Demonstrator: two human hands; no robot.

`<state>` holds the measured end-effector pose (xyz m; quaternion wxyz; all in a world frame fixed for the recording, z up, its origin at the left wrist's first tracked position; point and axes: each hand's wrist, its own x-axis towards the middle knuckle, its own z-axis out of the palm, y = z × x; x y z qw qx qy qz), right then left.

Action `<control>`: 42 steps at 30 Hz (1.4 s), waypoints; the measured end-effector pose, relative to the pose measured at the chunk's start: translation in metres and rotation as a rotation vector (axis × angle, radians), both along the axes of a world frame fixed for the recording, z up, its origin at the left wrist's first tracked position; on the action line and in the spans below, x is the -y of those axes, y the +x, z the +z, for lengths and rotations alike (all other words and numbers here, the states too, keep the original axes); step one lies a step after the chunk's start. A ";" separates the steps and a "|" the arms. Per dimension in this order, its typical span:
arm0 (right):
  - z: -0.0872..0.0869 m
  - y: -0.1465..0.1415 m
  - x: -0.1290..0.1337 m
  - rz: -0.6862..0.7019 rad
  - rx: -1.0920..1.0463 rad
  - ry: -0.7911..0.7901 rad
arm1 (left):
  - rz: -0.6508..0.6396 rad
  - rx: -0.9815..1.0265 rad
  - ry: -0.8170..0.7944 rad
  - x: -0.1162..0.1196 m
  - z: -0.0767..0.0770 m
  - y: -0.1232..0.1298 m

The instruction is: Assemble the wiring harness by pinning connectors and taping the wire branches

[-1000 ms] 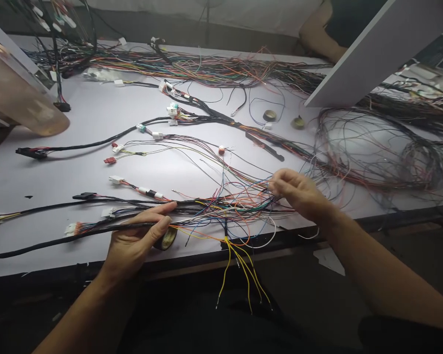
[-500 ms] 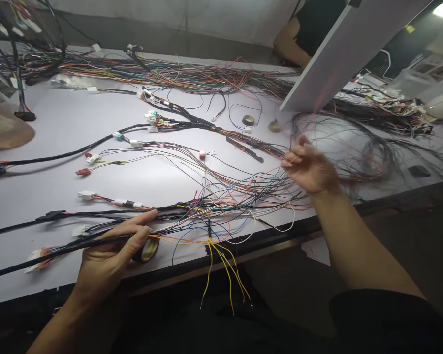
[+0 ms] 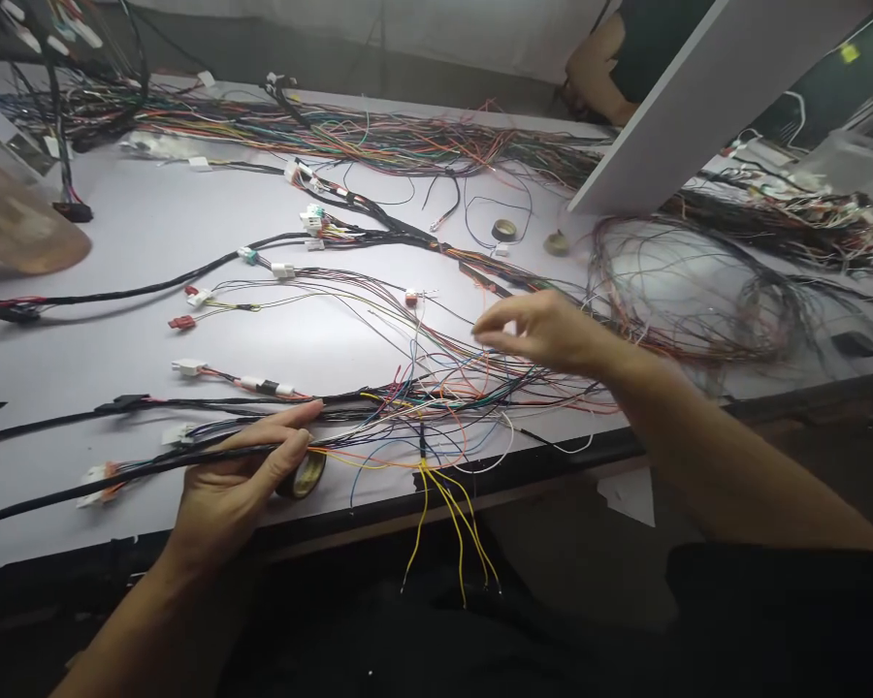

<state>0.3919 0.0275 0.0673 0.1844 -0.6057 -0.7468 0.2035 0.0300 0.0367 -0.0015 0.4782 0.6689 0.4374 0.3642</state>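
My left hand (image 3: 237,485) is closed round a black wire bundle (image 3: 152,470) near the table's front edge, with a roll of tape (image 3: 307,475) beside its thumb. My right hand (image 3: 528,330) hangs over the loose coloured wires (image 3: 509,383), thumb and index finger curved towards each other; whether a thin wire is between them is too small to tell. Yellow wires (image 3: 455,514) droop over the front edge. White connectors (image 3: 189,368) lie left of the wires.
A long pile of wires (image 3: 378,136) runs along the back. A white upright panel (image 3: 669,116) stands at the right, beside a coil of wires (image 3: 684,281). Two tape rolls (image 3: 504,230) lie mid-table. Another person's arm (image 3: 598,73) shows behind.
My right hand has moved left from the far wire ends to above the middle of the loose wires. My left hand keeps its grip on the bundle. The view has shifted slightly.
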 end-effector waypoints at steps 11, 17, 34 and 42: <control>-0.028 -0.014 -0.002 0.172 0.238 0.122 | 0.002 -0.003 -0.009 0.001 0.004 0.002; -0.014 0.012 0.005 0.027 0.010 0.188 | 0.008 -0.001 -0.018 0.000 0.005 0.003; -0.024 -0.017 0.001 -0.042 0.163 0.181 | 0.041 0.010 -0.082 0.004 0.009 0.006; -0.028 0.021 0.010 -0.399 0.010 0.024 | 0.039 0.044 -0.055 0.003 0.006 0.003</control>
